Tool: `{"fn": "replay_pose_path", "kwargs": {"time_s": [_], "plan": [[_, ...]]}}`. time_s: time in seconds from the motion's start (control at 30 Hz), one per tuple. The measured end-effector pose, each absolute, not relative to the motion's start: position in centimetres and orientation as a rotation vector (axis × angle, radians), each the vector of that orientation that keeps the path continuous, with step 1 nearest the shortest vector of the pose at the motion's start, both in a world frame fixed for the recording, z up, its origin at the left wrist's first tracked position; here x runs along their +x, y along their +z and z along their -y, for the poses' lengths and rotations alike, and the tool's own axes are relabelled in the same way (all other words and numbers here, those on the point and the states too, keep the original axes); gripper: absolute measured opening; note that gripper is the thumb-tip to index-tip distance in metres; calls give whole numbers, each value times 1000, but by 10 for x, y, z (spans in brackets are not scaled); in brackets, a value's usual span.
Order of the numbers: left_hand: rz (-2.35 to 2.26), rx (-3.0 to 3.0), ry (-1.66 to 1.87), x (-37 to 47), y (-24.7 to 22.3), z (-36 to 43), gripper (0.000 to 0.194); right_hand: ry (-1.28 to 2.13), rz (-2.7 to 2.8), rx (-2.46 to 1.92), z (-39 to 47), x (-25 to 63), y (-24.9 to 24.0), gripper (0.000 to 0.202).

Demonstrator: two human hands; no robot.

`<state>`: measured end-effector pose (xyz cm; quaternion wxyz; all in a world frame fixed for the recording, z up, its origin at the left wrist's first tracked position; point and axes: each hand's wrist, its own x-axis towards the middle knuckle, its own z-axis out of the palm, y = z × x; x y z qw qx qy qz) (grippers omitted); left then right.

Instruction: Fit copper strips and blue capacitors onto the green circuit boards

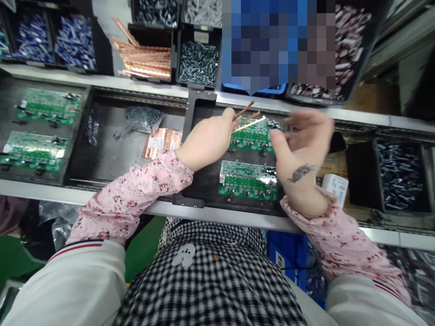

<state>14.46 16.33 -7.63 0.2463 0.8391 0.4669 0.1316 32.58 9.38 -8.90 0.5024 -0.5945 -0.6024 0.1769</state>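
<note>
Several thin copper strips (249, 123) stick out from the closed fingers of my left hand (212, 136), above the black tray (204, 181). Beneath the strips, a green circuit board (251, 139) lies in the tray, partly covered by my hands. A second green circuit board (248, 179) rests nearer to me, fully below my wrists. My right hand (304, 140) hovers over the right side of the tray, its thumb apart from the fingers. Those fingers are smeared by motion, and I cannot make out anything in them.
Bins along the back hold copper strips (149, 59), dark screws (199, 63) and blue parts (74, 43). Two more circuit boards (34, 149) lie in a tray at left. Bagged parts (144, 118) and bundled copper strips (163, 140) lie between the trays. A black bin (401, 176) stands at right.
</note>
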Motion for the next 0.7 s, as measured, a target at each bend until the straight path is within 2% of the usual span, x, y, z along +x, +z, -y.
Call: {"fn": "replay_pose_path", "kwargs": {"time_s": [0.1,0.23,0.53,0.7], "plan": [[-1167,2230,341,140,-71,-171,17,99,2032,-1432,-98,327,-69,17],[-945,2087,296,139,-69,-174,24,48,2492,-1322,-109,324,-63,34],[-1182,2211,481,127,-92,-202,18,128,2525,-1503,-154,377,-123,30],[-1175,2101,580,125,-94,-198,20,113,2557,-1522,-157,376,-127,32]]}}
